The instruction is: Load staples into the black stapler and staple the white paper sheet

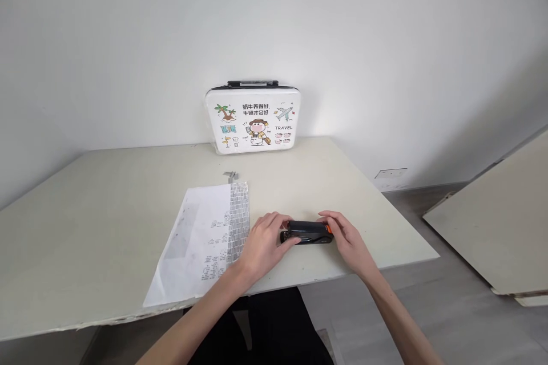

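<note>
Stapler [310,232]: at the paper's [210,208] 3 o'clock; uneven grips could twist it
Left hand [266,242]: grips 9 o'clock end; sudden closing might pinch it
Right hand [347,239]: grips orange 3 o'clock end

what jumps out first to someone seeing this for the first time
The white case with cartoon prints catches the eye first, upright at the back of the table. Next comes the black stapler near the front edge, between the left hand and right hand. A printed sheet lies left of them.
</note>
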Tool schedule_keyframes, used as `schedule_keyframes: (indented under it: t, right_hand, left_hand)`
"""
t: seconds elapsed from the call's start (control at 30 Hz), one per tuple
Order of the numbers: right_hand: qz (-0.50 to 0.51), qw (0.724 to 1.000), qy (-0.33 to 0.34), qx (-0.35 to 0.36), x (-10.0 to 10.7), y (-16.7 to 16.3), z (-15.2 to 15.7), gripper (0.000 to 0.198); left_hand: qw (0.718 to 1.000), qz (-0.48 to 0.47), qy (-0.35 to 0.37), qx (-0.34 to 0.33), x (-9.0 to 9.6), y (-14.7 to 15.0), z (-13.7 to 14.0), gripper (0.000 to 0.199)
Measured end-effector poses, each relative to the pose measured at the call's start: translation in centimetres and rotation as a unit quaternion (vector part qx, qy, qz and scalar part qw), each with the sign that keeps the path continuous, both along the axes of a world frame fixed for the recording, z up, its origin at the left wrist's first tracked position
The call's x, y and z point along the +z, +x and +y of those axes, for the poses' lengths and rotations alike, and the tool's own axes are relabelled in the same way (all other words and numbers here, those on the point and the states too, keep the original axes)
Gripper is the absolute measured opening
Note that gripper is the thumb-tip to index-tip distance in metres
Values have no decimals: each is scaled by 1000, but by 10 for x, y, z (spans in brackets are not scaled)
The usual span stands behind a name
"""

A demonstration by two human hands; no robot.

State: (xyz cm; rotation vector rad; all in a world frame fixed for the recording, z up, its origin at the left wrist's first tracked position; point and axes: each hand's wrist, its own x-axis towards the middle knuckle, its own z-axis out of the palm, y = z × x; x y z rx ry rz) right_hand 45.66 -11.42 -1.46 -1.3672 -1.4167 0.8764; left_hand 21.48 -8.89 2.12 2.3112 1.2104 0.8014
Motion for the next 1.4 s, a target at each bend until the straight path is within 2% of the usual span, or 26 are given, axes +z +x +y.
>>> schedule_keyframes:
  t: [0.17, 0.27, 0.37, 0.5, 0.63, 0.7, 0.77, 0.87, 0.97, 1.03, 1.13, 1.3, 1.4]
  right_hand:
    - [18, 1000, -6, -10, 2, 0, 0, 45]
    - [3, 1000, -24, -13, 5, -1, -2, 46]
    - [-19, 999, -41, -11, 7, -2, -3, 45]
    - [-18, 999, -50, -14, 7, -3, -3, 43]
    - [-19, 998, -55, -16, 5, -2, -3, 42]
    - [-21, 998, -56, -18, 4, -1, -3, 42]
    - [-22, 998, -55, -18, 3, -1, -3, 43]
    - [-24, 998, -50, -16, 0, 0, -3, 43]
    - [-25, 998, -48, -14, -1, -1, -2, 44]
    - [-26, 998, -51, -16, -1, -2, -3, 44]
    - [-30, 998, -52, -18, 1, -3, -4, 44]
    - [-32, 998, -46, -21, 2, -3, -4, 45]
    - [-31, 998, -47, -22, 2, -2, -3, 44]
  left_hand:
    - [999, 25, -18, 11, -1, -6, 1, 13]
    - [999, 35, -22, 11, -1, -9, 3, 18]
    - [999, 50, 5, 4, 1, -16, 5, 23]
    - [995, 92, 31, -30, 12, -39, 3, 22]
    - [992, 114, 10, -59, 22, -66, 13, 25]
    - [993, 113, 17, -18, 24, -79, 31, 28]
    - [990, 111, 45, 72, 22, -89, 59, 27]
    - [963, 135, 77, 222, 17, -98, 110, 25]
    - [926, 209, 38, 312, 11, -101, 151, 37]
    - [912, 240, -1, 332, 9, -100, 167, 41]
    - [911, 247, -24, 328, 8, -102, 176, 30]
    - [922, 211, -22, 325, 20, -120, 167, 26]
    - [937, 138, -12, 322, 29, -131, 151, 27]
